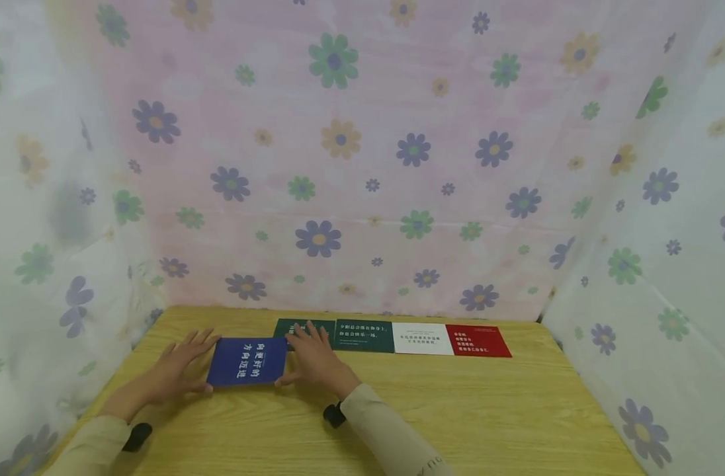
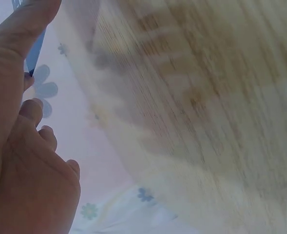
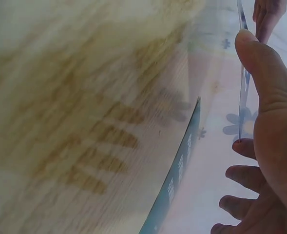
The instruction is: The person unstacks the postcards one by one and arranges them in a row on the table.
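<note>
A blue card (image 1: 227,362) with white characters turned sideways is held between both hands above the wooden table. My left hand (image 1: 174,365) grips its left side, thumb at the near corner and forefinger at the far one. On the opposite side, my right hand (image 1: 319,362) holds it the same way, other fingers spread. The right wrist view shows the card edge-on, raised off the tabletop, with the right thumb (image 3: 248,41) against it. Behind the right fingers lies a dark green card (image 1: 285,327), partly hidden by them.
Along the table's back, a second green card (image 1: 362,344), a white card (image 1: 423,349) and a red card (image 1: 478,332) continue the row to the right. Flower-printed curtains (image 1: 374,198) enclose the wooden table (image 1: 487,410) at the back and sides.
</note>
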`<action>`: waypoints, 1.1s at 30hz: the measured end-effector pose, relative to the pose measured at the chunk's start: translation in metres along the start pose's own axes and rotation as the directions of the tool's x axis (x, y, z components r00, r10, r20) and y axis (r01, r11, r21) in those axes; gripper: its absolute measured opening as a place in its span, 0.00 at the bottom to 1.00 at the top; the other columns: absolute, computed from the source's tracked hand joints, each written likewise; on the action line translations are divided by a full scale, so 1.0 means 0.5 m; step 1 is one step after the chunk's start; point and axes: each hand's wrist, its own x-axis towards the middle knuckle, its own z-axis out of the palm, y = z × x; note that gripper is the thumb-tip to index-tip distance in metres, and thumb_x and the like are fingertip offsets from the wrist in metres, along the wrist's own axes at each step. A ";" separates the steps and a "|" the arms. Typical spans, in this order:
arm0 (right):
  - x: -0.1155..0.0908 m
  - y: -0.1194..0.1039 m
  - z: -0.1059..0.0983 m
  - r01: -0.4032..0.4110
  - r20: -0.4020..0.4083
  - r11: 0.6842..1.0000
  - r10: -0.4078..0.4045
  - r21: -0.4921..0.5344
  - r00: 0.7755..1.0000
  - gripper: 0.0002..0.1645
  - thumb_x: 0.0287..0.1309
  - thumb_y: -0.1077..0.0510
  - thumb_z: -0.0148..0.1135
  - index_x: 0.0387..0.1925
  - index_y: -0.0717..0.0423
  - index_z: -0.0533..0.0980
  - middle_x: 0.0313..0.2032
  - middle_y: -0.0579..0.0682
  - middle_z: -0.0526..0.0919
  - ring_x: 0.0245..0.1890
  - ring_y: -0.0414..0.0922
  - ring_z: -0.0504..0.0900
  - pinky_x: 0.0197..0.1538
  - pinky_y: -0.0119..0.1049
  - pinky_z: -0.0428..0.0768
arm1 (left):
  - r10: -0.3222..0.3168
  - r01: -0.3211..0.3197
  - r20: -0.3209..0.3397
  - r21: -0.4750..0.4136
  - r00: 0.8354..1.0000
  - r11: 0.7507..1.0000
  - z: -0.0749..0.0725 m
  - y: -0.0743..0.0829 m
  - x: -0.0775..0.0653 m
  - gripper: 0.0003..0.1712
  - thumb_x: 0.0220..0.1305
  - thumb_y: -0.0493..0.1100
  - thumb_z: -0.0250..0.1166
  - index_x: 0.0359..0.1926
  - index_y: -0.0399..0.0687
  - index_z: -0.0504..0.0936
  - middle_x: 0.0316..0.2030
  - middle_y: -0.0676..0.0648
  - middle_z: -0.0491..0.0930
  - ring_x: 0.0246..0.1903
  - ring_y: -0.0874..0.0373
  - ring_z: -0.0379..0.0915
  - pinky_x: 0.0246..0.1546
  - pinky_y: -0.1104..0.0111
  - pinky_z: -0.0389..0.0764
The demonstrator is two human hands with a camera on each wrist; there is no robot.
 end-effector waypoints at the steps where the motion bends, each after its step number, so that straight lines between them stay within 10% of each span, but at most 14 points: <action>1: 0.004 0.001 0.001 0.000 0.003 1.000 0.000 -0.002 1.000 0.62 0.46 0.27 0.73 0.77 0.50 0.62 0.78 0.54 0.57 0.80 0.58 0.50 0.78 0.59 0.54 | -0.005 0.005 0.006 0.001 1.000 1.000 -0.001 -0.002 0.003 0.60 0.47 0.52 0.79 0.75 0.35 0.61 0.75 0.26 0.53 0.72 0.20 0.41 0.64 0.22 0.41; 33: 0.137 0.024 0.010 -0.023 0.030 0.998 0.024 -0.050 0.999 0.59 0.48 0.27 0.72 0.75 0.48 0.65 0.76 0.50 0.63 0.78 0.55 0.56 0.79 0.55 0.56 | -0.033 0.023 0.069 0.148 0.997 0.989 -0.031 -0.079 0.107 0.58 0.45 0.49 0.81 0.71 0.26 0.63 0.70 0.21 0.56 0.67 0.17 0.49 0.61 0.22 0.52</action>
